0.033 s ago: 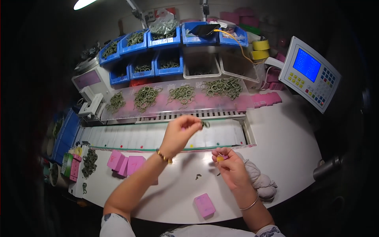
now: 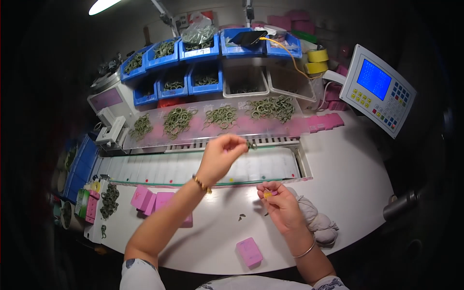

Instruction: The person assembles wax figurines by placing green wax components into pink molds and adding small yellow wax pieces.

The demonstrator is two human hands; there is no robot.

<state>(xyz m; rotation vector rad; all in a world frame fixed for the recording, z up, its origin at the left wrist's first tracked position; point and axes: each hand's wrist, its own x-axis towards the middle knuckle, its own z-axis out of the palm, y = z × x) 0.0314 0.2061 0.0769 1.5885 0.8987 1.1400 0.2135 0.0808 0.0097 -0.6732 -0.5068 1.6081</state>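
Where the left hand (image 2: 221, 155) reaches out over the white conveyor strip (image 2: 145, 166), I log its thumb and fingers pinched together, with a green ring-shaped piece (image 2: 250, 146) at the tips, above the strip's far edge. Right hand (image 2: 284, 208): fingers curled in, thumb against them, on a small yellow object (image 2: 268, 195); its exact kind is too small for me to tell. It sits nearer the body than the left, above the white table (image 2: 348, 193).

Beside the right wrist, I list one bundle of pale cloth (image 2: 323, 222). Between the forearms: dark fragments (image 2: 241, 217), and nearer the table's front edge, one pink block (image 2: 249, 252). Left of the left forearm: a group of pink blocks (image 2: 141, 197), partly covered by that arm. Farther left: a heap of dark green rings (image 2: 110, 200), with one loose piece (image 2: 103, 231) just in front.

Beyond the strip, I count four piles of green rings (image 2: 177, 122) on a translucent sheet (image 2: 162, 137). Behind them: blue bins (image 2: 166, 58) in two rows, several holding similar rings. At right: a control panel (image 2: 379, 92), screen lit blue.
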